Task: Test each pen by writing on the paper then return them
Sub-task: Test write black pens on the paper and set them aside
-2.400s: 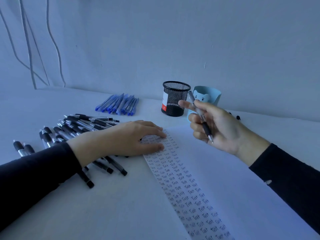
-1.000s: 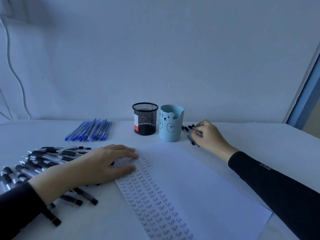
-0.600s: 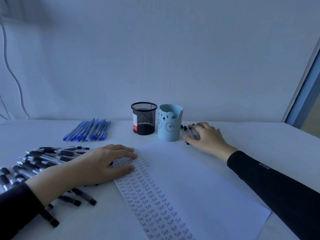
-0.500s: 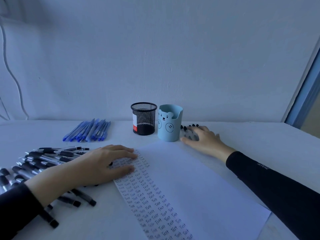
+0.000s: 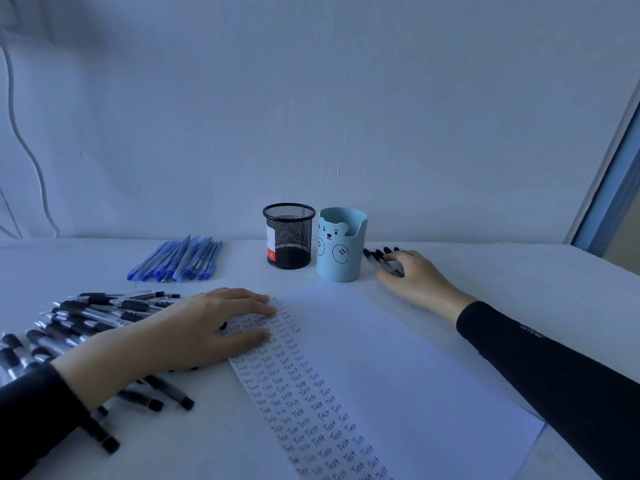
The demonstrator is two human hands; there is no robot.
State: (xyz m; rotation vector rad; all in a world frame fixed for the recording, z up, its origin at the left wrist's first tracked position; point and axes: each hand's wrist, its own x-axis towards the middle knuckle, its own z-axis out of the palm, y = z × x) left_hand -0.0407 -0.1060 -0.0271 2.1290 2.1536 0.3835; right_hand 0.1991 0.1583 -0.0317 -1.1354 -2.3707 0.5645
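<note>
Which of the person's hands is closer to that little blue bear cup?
The right. The right hand touches the black pens just right of the bear cup; the left hand lies flat on the paper, nearer the camera and to the cup's left.

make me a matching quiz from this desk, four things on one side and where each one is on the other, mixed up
1 blue pens
2 mesh cup
3 left hand
4 right hand

a pressing flat on the paper
b resting on black pens right of the bear cup
c bunched left of both cups
d standing just left of the bear cup

Pairs: 1-c, 2-d, 3-a, 4-b
</note>
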